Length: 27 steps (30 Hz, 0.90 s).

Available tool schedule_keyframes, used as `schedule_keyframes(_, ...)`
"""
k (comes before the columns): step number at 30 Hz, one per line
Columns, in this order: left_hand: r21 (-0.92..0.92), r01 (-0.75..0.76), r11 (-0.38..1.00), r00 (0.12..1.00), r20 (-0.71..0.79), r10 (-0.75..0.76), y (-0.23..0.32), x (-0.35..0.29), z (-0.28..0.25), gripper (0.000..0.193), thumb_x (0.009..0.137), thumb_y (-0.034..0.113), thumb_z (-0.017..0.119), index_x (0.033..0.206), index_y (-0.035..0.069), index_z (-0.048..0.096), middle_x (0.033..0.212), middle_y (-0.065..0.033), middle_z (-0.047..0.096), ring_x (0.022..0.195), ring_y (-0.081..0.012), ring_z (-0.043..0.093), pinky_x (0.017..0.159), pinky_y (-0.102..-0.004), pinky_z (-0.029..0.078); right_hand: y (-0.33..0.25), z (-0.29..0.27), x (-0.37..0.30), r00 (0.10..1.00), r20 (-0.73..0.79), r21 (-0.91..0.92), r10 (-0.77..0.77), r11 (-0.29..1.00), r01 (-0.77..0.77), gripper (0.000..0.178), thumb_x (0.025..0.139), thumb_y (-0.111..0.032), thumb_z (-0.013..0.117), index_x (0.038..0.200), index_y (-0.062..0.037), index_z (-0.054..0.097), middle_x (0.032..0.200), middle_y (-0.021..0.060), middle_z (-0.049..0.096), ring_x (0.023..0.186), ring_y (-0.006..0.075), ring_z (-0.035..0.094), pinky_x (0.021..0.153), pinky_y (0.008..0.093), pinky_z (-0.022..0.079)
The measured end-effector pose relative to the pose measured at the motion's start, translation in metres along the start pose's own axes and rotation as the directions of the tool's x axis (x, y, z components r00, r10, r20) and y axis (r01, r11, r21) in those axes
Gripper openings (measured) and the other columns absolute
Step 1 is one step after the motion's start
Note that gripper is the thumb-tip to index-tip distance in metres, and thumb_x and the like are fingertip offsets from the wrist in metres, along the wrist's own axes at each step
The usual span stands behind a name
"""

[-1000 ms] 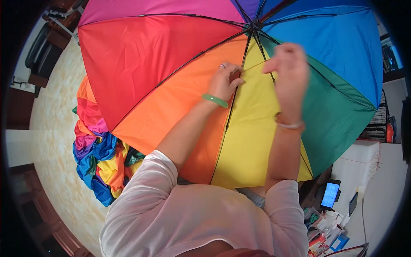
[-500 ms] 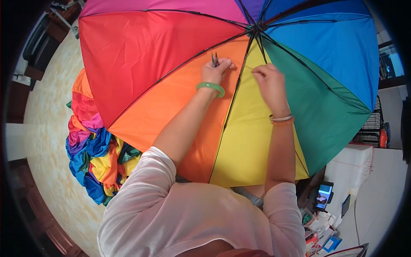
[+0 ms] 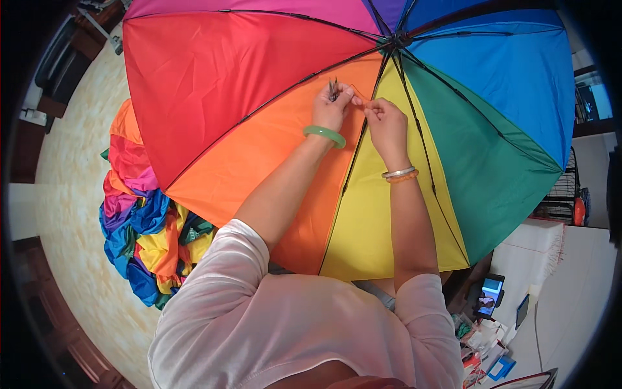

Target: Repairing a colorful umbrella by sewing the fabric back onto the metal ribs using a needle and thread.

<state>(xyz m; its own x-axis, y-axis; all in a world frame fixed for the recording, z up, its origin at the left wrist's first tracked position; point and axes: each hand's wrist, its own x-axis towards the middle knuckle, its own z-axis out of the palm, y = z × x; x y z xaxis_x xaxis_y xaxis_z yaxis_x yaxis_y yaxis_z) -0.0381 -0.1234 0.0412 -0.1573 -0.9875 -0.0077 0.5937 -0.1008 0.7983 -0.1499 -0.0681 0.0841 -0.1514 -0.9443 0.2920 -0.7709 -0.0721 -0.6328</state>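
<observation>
"When looking down past the pale shirt (image 3: 324,314), saw what first?"

"Saw an open rainbow umbrella (image 3: 246,71), spread before the torso, ribbed underside toward the wearer, and running off the upper edge of view. Probably turned that way to bring the black rib (image 3: 353,159) between orange and yellow panels within easy reach."

"Held anything in the left hand (image 3: 330,111)?"

"Held a small two-pointed tool (image 3: 334,91), likely thread snips, in curled fingers, points upward. Perhaps tucked there to leave thumb and forefinger free for the orange thread (image 3: 358,92)."

"Found what in the right hand (image 3: 389,129)?"

"Found thumb and forefinger pinched together, with hardly any gap, apparently on that same thread, just beside the left fingertips and in front of the rib. Could not tell how tightly. Likely held so close to control so fine a strand."

"Noticed anything else?"

"Made out a crumpled heap of rainbow fabric (image 3: 152,223) on the floor (image 3: 71,194) at left, and a lit phone (image 3: 489,297) at lower right, perhaps propped up for easy viewing."
</observation>
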Motion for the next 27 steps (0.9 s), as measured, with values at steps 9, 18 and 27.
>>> schedule_keyframes(9,0.555,-0.021,0.832,0.997,0.076,-0.025,-0.019,0.003,-0.013,0.012,0.086,0.014,0.06,0.076,0.007,0.06,0.068,-0.0026,0.062,0.055,-0.0075,0.049,0.047,-0.0225,0.036,-0.001,-0.059,0.031,0.924,-0.068,0.92,0.376,0.382,-0.088,0.011,0.094,-0.006,0.045,0.103,-0.0008,0.044,0.072,0.0043,0.049,0.059,0.0116,0.048,0.073,0.0306,0.053)
schedule_keyframes(18,0.802,-0.581,0.139,0.795,0.524,0.305,-0.002,-0.011,-0.007,0.006,0.076,0.006,0.064,0.081,0.007,0.064,0.08,-0.0024,0.061,0.062,-0.0167,0.053,0.054,-0.0284,0.042,-0.021,-0.078,0.026,0.944,-0.128,0.808,0.304,0.584,-0.079,0.01,0.094,-0.006,0.045,0.102,-0.0008,0.046,0.072,0.0048,0.05,0.059,0.0112,0.048,0.077,0.0323,0.053)
schedule_keyframes(27,0.703,-0.644,0.302,0.752,0.509,0.419,-0.005,-0.013,-0.005,0.009,0.073,0.003,0.064,0.081,0.007,0.064,0.085,-0.0043,0.061,0.065,-0.0193,0.054,0.058,-0.0297,0.044,-0.085,-0.111,0.017,0.937,-0.348,0.648,0.016,0.727,0.228,0.013,0.093,-0.006,0.048,0.105,0.0,0.049,0.074,0.0052,0.053,0.062,0.0119,0.051,0.08,0.0321,0.052)
